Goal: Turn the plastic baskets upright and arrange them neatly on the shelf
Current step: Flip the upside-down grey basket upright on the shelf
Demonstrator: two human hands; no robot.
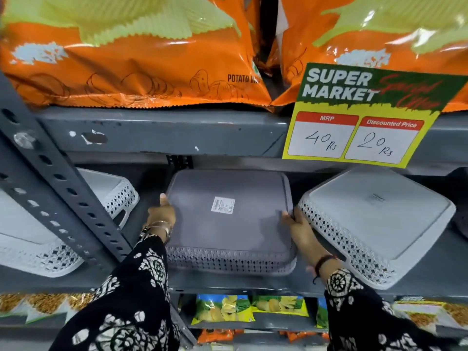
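A grey plastic basket (228, 229) lies upside down in the middle of the grey metal shelf (228, 282), its flat base up with a white barcode sticker on it. My left hand (162, 212) grips its left edge and my right hand (297, 225) grips its right edge. To the right a white basket (374, 219) lies upside down and askew, touching my right hand. On the left another white basket (114, 196) lies upside down behind the upright post, and a further white basket (33, 247) lies in front of it.
A slanted perforated metal post (58, 196) crosses the left side. The shelf above (164, 133) hangs low over the baskets and carries orange chip bags (131, 59) and a yellow price sign (364, 117). Snack packets (225, 310) fill the shelf below.
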